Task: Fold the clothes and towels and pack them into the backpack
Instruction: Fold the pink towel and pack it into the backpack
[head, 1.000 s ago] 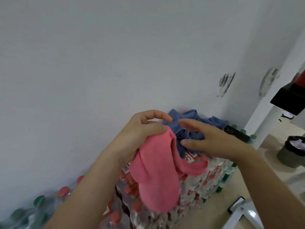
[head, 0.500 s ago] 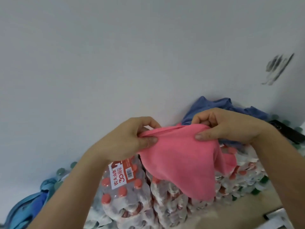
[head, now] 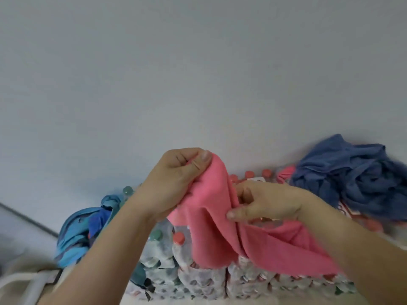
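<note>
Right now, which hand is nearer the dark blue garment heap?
Right. The right hand pinches the pink cloth just left of the dark blue garment; the left hand grips the cloth's top farther left.

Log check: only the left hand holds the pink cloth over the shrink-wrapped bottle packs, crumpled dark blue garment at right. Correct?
No: the head view shows the left hand and the right hand both gripping the pink cloth. The shrink-wrapped bottle packs and dark blue garment are as stated.
</note>
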### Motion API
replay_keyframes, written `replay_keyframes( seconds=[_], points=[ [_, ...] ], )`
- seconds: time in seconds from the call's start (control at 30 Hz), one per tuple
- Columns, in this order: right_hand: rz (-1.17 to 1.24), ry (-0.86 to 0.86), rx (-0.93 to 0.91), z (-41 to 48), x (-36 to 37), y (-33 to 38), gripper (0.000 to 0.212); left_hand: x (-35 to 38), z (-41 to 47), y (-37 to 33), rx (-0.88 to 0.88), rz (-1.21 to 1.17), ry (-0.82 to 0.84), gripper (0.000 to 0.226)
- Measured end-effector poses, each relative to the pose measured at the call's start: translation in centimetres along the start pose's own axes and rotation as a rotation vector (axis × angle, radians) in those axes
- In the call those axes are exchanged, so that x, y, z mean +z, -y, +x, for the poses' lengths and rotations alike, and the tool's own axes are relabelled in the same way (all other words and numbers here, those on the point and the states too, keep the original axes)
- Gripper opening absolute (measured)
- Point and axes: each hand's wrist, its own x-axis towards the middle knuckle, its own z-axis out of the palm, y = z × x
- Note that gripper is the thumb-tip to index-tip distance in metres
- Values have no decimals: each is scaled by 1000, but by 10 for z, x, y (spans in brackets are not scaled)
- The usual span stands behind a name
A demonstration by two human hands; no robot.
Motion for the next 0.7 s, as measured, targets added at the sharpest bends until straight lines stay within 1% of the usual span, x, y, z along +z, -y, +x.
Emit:
replay_keyframes(
  seconds=[0.07, 0.1, 0.17, 0.2, 0.23, 0.27, 0.33, 0.4, 0.43, 0.47, 0.53, 0.57, 0.6, 0.67, 0.7],
  points=[
    [31, -12, 18, 23, 8, -5, 16, -24, -5, 4, 24, 6, -14, 26],
    [51, -7, 43, 30, 8, -9, 18, -39, -8, 5, 32, -10, -30, 22],
    [60, 42, 85, 41, 3, -17, 8, -78, -16, 10, 22, -62, -66, 22],
    [33, 60, 118, 48, -1, -21, 19, -100, -20, 14, 10, -85, -87, 23],
    [0, 93, 153, 55, -6, -23, 36, -122, -25, 20, -8, -88, -109, 23],
    [1, 116, 197, 61, -11, -23, 44, -141, -29, 26, -40, -87, -122, 22],
    [22, 167, 236, 73, -21, -16, 48, -174, -39, 42, -104, -127, -129, 16],
    [68, 156, 257, 86, -28, -2, 58, -201, -49, 55, -170, -236, -121, 7],
    [73, 140, 255, 93, -31, 4, 58, -215, -52, 64, -205, -295, -116, 11],
    [68, 96, 263, 102, -33, 10, 49, -229, -52, 75, -254, -342, -118, 16],
    [10, -75, 320, 125, -35, 17, 27, -251, -44, 107, -368, -323, -179, 11],
    [-123, -188, 364, 140, -36, 16, 26, -259, -36, 128, -411, -230, -234, 11],
    [-331, -318, 435, 155, -39, 8, 26, -264, -27, 149, -437, -104, -295, 13],
    [-823, -568, 613, 183, -38, -11, 19, -267, -7, 186, -446, 146, -414, 12],
    [-1027, -656, 679, 195, -27, -20, 17, -266, 2, 199, -432, 239, -461, 11]
  ],
)
